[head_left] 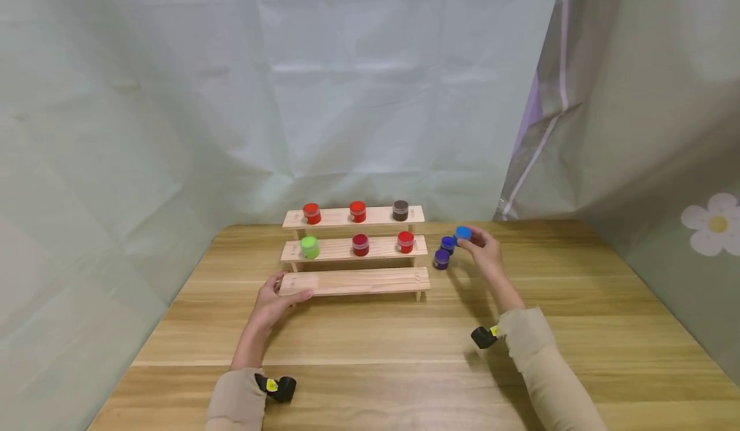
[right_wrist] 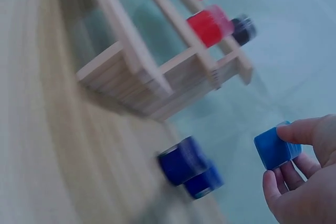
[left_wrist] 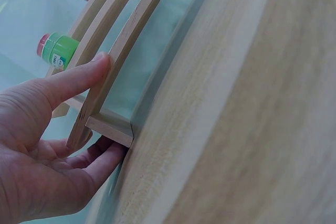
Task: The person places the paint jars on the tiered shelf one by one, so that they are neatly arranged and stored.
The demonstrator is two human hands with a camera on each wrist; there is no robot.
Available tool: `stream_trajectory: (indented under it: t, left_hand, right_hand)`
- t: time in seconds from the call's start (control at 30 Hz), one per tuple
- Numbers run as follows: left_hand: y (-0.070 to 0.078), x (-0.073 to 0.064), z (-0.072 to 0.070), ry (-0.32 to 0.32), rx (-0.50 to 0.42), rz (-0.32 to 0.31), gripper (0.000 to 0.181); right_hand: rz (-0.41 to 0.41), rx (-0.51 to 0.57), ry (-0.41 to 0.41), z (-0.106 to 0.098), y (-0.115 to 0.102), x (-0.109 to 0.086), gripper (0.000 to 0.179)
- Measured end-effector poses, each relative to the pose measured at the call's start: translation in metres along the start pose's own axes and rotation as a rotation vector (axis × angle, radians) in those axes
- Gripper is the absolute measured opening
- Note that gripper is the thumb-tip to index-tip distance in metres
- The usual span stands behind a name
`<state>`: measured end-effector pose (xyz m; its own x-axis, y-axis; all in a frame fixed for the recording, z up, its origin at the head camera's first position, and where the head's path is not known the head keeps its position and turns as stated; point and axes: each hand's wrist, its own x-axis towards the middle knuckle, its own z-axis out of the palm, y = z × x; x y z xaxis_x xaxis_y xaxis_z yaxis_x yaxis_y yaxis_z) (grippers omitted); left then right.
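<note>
A three-step wooden rack (head_left: 355,281) stands on the table. My left hand (head_left: 270,304) grips the left end of its lowest step, thumb on top and fingers underneath, as the left wrist view shows. My right hand (head_left: 485,251) pinches a light blue paint jar (right_wrist: 274,148) between thumb and fingers, to the right of the rack. Beside it two darker jars stand on the table, a purple-blue jar (head_left: 442,259) in front and a blue jar (head_left: 448,245) behind. The lowest step bears no jar.
On the middle step are a green jar (head_left: 309,247), a dark red jar (head_left: 360,245) and a red jar (head_left: 405,242). The top step holds two orange-red jars (head_left: 358,211) and a dark brown jar (head_left: 400,211). A pale curtain (head_left: 370,97) hangs behind the table.
</note>
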<state>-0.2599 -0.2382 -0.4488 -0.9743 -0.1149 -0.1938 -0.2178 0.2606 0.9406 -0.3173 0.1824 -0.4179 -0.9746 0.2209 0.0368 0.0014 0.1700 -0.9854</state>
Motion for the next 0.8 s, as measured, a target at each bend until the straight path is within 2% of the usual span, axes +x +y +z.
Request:
stream_trajectory:
  t: [0.23, 0.8]
  left_hand:
    - [0.0, 0.001, 0.001, 0.007, 0.012, 0.01, 0.098]
    - [0.0, 0.003, 0.001, 0.008, 0.015, 0.008, 0.098]
  right_hand:
    - [-0.021, 0.005, -0.01, -0.002, -0.02, -0.002, 0.05]
    - [-0.049, 0.017, -0.07, 0.01, -0.037, -0.01, 0.05]
